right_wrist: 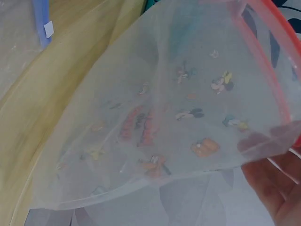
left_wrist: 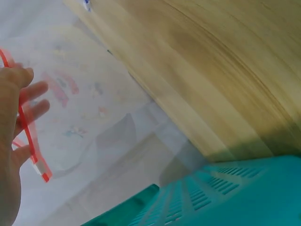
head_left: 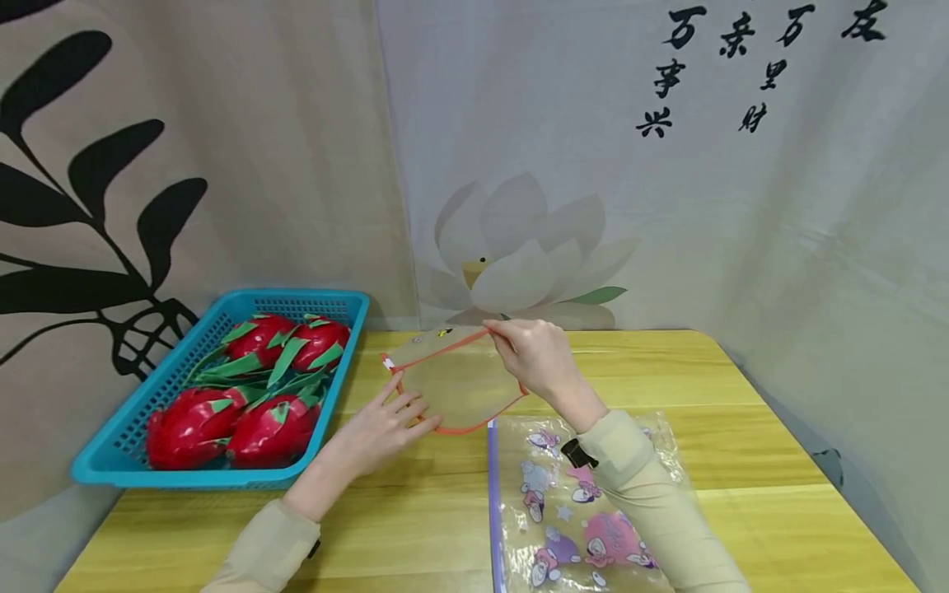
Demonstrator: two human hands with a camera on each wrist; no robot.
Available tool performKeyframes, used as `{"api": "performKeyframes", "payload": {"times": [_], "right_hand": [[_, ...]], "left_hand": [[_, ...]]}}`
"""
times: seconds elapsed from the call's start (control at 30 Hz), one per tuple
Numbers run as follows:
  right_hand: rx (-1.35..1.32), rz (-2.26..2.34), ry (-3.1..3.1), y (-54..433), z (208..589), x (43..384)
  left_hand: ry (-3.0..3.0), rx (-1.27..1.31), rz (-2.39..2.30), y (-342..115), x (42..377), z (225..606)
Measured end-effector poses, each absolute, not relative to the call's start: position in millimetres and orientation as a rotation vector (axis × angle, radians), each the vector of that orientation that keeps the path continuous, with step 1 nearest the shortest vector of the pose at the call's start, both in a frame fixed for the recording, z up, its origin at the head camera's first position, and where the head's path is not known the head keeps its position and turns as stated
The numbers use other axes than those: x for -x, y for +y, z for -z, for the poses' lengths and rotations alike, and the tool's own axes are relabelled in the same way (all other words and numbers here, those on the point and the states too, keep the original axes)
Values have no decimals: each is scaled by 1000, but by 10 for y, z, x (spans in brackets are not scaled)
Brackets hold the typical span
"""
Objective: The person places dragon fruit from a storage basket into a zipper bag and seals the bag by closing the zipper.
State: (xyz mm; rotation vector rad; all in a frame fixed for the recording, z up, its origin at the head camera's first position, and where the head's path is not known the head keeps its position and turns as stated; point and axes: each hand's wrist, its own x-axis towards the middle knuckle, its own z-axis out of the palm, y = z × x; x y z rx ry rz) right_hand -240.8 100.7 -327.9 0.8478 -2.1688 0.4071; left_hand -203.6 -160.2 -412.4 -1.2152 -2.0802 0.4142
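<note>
Long cream sleeves point(head_left: 678, 515), plain cuffs point(head_left: 621, 445), black fitting point(head_left: 580, 455) at right cuff, bare fingers point(right_wrist: 265, 186)

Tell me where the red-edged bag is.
In the head view, the red-edged bag is near mid-frame, between the left hand and right hand, right of the blue basket.

Yellowish wood table point(head_left: 786, 461), blue basket point(head_left: 185, 478) sitting on it around 9 to 10 o'clock, printed bag point(head_left: 549, 511) lying flat around 5.
</note>
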Motion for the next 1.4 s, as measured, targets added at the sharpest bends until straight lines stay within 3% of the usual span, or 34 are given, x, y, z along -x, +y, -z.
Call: {"api": "performKeyframes", "payload": {"times": [0.57,1.0,1.2,1.4], "right_hand": [[-754,-353,-2183,910,3307,2363],[-758,-339,-2153,886,3331,2363],[-768,-347,-2156,885,3320,2356],[-779,-353,-2168,893,3317,2345]], "left_hand": [[-2174,1292,-430,-1587,1976,4151],[-2160,1225,-145,-1860,1951,3860],[-2269,1107,-58,-2153,1992,3658],[-2589,804,-42,-2478,2097,3458]]}}
